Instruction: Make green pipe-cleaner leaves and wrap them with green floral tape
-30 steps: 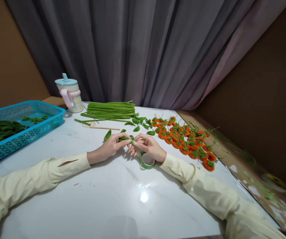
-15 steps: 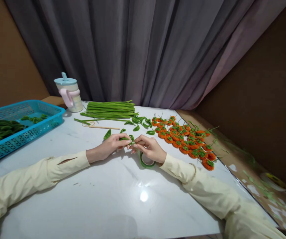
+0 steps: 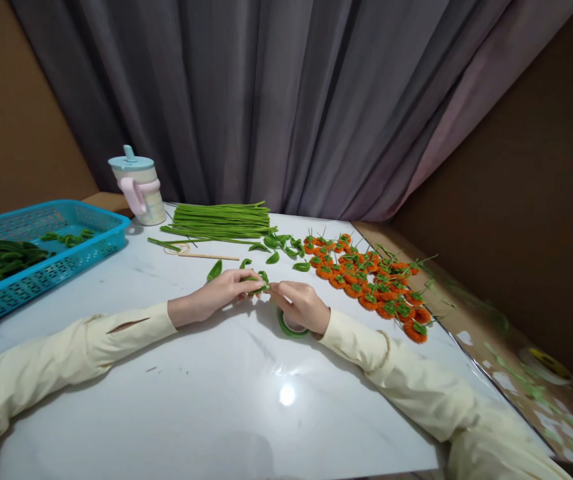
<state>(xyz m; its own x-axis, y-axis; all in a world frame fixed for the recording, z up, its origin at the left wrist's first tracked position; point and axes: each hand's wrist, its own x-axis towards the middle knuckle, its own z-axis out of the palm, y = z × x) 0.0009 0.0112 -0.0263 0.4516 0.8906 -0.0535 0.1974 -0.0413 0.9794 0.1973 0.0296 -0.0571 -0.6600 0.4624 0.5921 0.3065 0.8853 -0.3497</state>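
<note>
My left hand (image 3: 234, 287) pinches green pipe-cleaner leaves (image 3: 262, 279) between thumb and fingers. Close beside their stem end, my right hand (image 3: 300, 303) is closed in a pinch; whatever lies between its fingertips is too small to make out. Partly hidden under the right hand, a roll of green tape (image 3: 286, 328) rests on the table. Loose green leaves (image 3: 215, 270) lie just beyond the left hand, and several more are spread toward the back.
Green pipe cleaners (image 3: 221, 221) lie bundled at the back, with a thin wooden stick (image 3: 209, 257) before them. Orange pipe-cleaner pieces with green tops (image 3: 366, 283) cover the right side. A blue basket (image 3: 101, 230) and a lidded cup (image 3: 141, 190) stand left.
My right hand has turned slightly, its fingers curling in and drawing a little away from the left fingertips. The left hand stays nearly in place with the leaves.
</note>
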